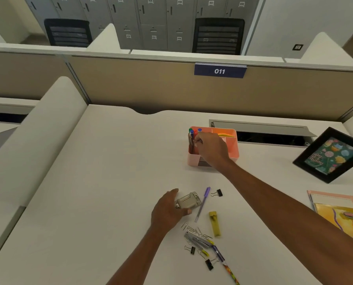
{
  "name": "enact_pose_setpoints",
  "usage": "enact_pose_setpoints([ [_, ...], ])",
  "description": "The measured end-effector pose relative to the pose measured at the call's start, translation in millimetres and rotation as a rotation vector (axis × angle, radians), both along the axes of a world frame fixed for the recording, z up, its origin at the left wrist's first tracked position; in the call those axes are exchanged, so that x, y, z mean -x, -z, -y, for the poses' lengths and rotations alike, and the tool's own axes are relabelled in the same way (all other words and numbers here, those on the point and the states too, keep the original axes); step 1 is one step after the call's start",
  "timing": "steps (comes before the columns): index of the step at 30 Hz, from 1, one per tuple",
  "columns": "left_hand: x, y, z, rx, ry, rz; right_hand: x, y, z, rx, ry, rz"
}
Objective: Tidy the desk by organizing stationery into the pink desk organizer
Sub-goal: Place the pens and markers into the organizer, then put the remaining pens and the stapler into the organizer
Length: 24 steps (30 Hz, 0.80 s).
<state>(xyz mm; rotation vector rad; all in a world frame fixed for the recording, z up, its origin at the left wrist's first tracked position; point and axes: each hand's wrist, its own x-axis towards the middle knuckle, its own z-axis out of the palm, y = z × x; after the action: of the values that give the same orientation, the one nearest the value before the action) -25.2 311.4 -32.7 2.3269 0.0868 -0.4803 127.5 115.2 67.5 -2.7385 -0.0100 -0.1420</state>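
Pink organizer (232, 150), pens (192, 138) in tall slot, R fingers (198, 141) there, grip unclear, L fingers (171, 193) round beige punch (187, 201)

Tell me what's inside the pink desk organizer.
In the organizer, pens and pencils stand at the left; something yellow lies back right. The right hand hides the middle.

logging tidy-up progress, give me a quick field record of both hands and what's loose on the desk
left hand: grips beige metal device on desk
right hand: fingertips at pens in pink organizer, grip unclear
loose: purple pen, yellow item, paper clips, binder clip
desk right: picture frame, notebook
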Motion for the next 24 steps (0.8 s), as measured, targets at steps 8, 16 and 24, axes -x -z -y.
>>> enact_pose_setpoints([
  [8,6.3,3.5,7.8,-0.041,0.138,0.030,74.2,9.8,11.6,-0.145,-0.034,-0.079],
  [16,11.9,-3.2,15.3,-0.068,0.043,0.124,129.0,47.8,28.7,-0.282,-0.008,-0.244],
  [24,16.2,-0.9,20.4,-0.189,0.115,0.263,145.4,57.3,32.3,-0.311,-0.027,-0.269],
])
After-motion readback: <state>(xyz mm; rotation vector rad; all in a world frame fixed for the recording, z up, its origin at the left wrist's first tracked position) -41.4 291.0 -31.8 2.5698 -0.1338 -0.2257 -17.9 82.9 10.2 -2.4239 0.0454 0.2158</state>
